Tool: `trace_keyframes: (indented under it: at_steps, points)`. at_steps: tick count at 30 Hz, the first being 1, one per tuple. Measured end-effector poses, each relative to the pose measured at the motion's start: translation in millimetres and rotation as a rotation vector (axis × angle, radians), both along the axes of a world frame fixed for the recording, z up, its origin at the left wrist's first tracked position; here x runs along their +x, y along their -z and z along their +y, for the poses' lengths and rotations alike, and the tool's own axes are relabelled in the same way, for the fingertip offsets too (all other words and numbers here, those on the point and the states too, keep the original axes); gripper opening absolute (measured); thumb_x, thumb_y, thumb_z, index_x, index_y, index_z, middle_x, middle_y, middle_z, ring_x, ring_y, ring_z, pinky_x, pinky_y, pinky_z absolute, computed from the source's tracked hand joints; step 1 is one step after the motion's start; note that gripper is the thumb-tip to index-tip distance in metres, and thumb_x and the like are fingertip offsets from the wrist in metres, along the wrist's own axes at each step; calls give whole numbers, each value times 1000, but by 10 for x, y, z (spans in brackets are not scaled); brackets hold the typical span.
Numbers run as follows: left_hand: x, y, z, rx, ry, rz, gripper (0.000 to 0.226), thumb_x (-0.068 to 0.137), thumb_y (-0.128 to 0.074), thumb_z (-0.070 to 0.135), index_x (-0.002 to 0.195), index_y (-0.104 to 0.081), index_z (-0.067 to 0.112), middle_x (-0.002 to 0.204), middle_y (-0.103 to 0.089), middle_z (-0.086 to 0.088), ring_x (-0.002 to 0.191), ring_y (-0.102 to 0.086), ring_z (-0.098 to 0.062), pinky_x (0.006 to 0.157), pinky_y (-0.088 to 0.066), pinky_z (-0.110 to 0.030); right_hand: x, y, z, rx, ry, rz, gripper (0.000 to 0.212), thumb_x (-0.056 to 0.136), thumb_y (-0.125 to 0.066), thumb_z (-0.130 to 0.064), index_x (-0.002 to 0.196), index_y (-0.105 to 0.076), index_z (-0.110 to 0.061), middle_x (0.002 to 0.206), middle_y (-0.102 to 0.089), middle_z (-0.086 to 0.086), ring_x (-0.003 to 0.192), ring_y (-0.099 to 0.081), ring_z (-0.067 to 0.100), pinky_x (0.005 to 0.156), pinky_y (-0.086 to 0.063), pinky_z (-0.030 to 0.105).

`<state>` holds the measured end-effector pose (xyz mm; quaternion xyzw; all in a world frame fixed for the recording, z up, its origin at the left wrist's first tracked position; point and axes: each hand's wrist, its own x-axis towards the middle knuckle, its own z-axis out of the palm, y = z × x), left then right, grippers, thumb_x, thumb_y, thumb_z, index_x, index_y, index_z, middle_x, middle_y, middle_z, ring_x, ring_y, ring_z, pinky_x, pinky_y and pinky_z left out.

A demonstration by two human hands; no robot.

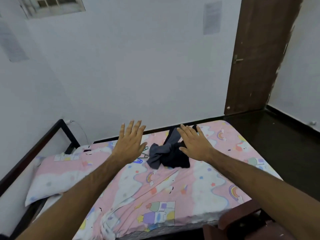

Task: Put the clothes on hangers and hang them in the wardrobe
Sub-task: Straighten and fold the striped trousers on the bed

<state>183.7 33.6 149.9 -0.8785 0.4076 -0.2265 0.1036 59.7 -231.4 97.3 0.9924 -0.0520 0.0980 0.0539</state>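
A crumpled pile of dark clothes (168, 154), grey and black pieces together, lies in the middle of the bed (173, 187) with its pink patterned sheet. Just left of the pile I see thin hangers (142, 155), green and blue, partly hidden behind my left hand. My left hand (129, 142) is raised above the bed, fingers straight and spread, holding nothing. Held up the same way, my right hand (194, 142) hovers over the right part of the clothes with its fingers straight. No wardrobe is in view.
A pillow (57, 174) lies at the bed's left end by the black bed frame (43, 141). A brown door (259, 54) stands at the right beside dark floor (285, 144). A reddish-brown piece of furniture (242, 224) sits at the bottom right.
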Motion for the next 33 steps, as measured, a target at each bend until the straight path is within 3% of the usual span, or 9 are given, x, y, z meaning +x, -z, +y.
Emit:
trace_keyframes:
  at_steps: [12,18,22,25,28,30,32,33]
  points:
    - [1948,926,-101,119,178,198,55,82,-76,40,127,-64,12,144,-54,-14,133,-50,-40,105,-38,-66,1061,1086,180,145,263,302,74,105,-44,-45,162,-8,-16,170,-6,9,156,-10,28,123,-7,55]
    - [2640,1517,-666,181,243,332,50,94,-61,39,137,-55,14,154,-43,-12,144,-36,-38,115,-23,-64,1606,1621,-72,200,290,416,66,104,-45,-40,159,-19,-15,166,-18,8,152,-19,28,123,-13,52]
    - [3051,2284,-1111,309,238,448,50,79,-78,35,123,-65,15,139,-58,-12,130,-54,-38,103,-43,-66,2249,2394,-465,319,265,451,66,102,-49,-39,158,-22,-16,165,-21,6,149,-25,29,120,-23,45]
    - [3359,3037,-1501,344,219,562,51,92,-63,35,139,-53,18,156,-41,-8,145,-35,-33,115,-28,-62,2731,3164,-738,475,272,476,69,102,-52,-31,160,-19,-17,169,-14,2,152,-20,25,122,-23,43]
    - [3588,3732,-1894,357,277,623,54,99,-51,30,151,-37,23,166,-20,1,153,-17,-21,122,-11,-53,3126,3945,-942,485,235,395,84,95,-57,-19,163,-7,-22,171,0,-5,157,-5,22,123,-20,52]
    - [3715,4135,-2167,334,355,646,59,96,-53,21,153,-36,22,166,-20,0,153,-18,-20,123,-12,-50,3340,4437,-1043,319,121,345,96,86,-69,-23,163,-12,-21,170,-11,-2,157,-7,24,121,-17,60]
    - [3836,4512,-2441,353,408,680,66,92,-52,12,154,-32,18,165,-23,-2,152,-21,-19,123,-15,-47,3544,4832,-1102,190,67,384,97,78,-78,-34,158,-27,-13,156,-43,6,150,-30,29,120,-14,64]
    - [3881,4678,-2569,375,434,708,69,89,-50,10,155,-29,17,165,-24,-3,152,-21,-19,123,-17,-44,3610,4975,-1115,156,80,397,88,79,-78,-35,153,-39,-11,140,-59,7,139,-46,28,121,-13,64]
